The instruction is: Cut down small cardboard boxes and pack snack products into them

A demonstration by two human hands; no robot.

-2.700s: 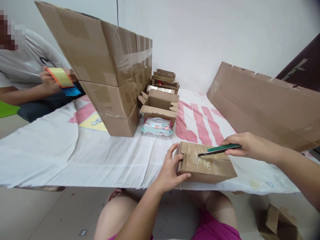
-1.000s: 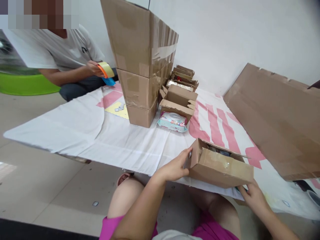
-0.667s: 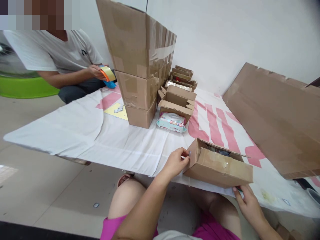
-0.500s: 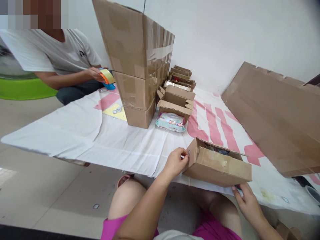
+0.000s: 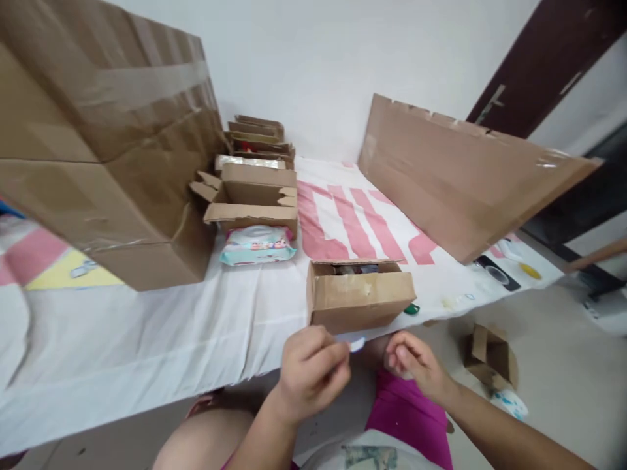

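A small cardboard box (image 5: 363,297) rests near the table's front edge, its top flaps parted and dark items partly visible inside. In front of it, my left hand (image 5: 313,369) pinches a small white sticker (image 5: 357,344) with a bluish edge. To the right, my right hand (image 5: 418,365) is closed with its fingers curled, apart from the box; whatever its fingertips hold, if anything, is hidden. A green object (image 5: 412,309) lies against the box's lower right corner.
Stacked taped cartons (image 5: 147,130) tower at left. Beside them stand an open box (image 5: 255,192), a wet-wipes pack (image 5: 258,245) and several more boxes. A large cardboard panel (image 5: 455,170) leans at right, near a tape roll (image 5: 498,274). Another open box (image 5: 490,356) is on the floor.
The view has swung right. Both hands have left the box and come together in front of it, the left now showing the white sticker. The person at the left is out of view.
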